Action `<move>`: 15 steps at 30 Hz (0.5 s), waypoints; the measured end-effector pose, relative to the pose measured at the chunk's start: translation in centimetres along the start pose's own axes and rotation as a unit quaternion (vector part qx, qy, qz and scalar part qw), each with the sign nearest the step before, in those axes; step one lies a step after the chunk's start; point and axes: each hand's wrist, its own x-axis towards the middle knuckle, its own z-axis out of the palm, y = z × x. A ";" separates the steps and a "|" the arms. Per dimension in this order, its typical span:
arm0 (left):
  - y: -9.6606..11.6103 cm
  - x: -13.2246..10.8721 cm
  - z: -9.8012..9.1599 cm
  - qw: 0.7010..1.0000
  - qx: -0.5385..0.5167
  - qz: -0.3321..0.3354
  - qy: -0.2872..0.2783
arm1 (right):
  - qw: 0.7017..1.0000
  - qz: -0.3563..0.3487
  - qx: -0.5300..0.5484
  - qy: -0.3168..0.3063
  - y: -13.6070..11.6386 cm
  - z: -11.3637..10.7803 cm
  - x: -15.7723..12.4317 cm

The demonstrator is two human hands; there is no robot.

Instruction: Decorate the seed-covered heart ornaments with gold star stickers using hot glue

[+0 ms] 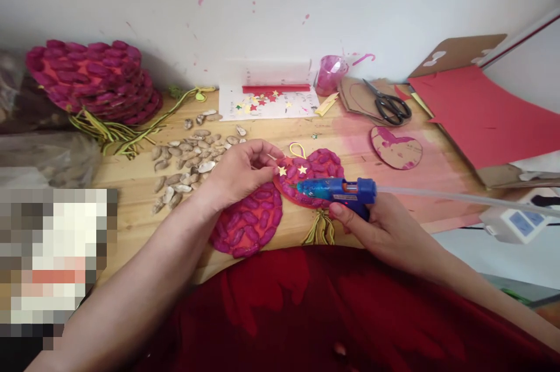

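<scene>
My right hand (385,229) is closed around the grip of the blue glue gun (339,190), with one finger at the trigger. Its nozzle points left and lies over the heart (321,165), just below the centre of the frame. My left hand (238,176) is narrow, the fingertips pinched at the heart's upper left edge beside two gold stars (282,171). I cannot tell if something small is between them.

The heart seems to be red card covered with pink painted seeds, with a yellow loop on top and yellow strands below. I judge it light and rather stiff, but the glued seeds could break off, so the rim is the safer place to hold. A second heart (249,223) lies under my left wrist. Bare seeds (188,156) lie on the desk (131,209), left of centre.
</scene>
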 end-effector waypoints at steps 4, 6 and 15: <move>-0.1 -0.1 -0.2 1.000 0.017 0.006 -0.013 | 0.998 -0.010 -0.053 -0.028 -0.5 -0.1 0.2; -0.1 -0.1 -0.2 1.000 0.023 0.009 -0.019 | 0.997 -0.007 -0.072 -0.033 -0.6 -0.2 0.1; -0.1 -0.5 0.6 0.999 0.006 0.012 -0.043 | 0.993 0.021 -0.113 -0.033 -0.1 -0.2 -0.4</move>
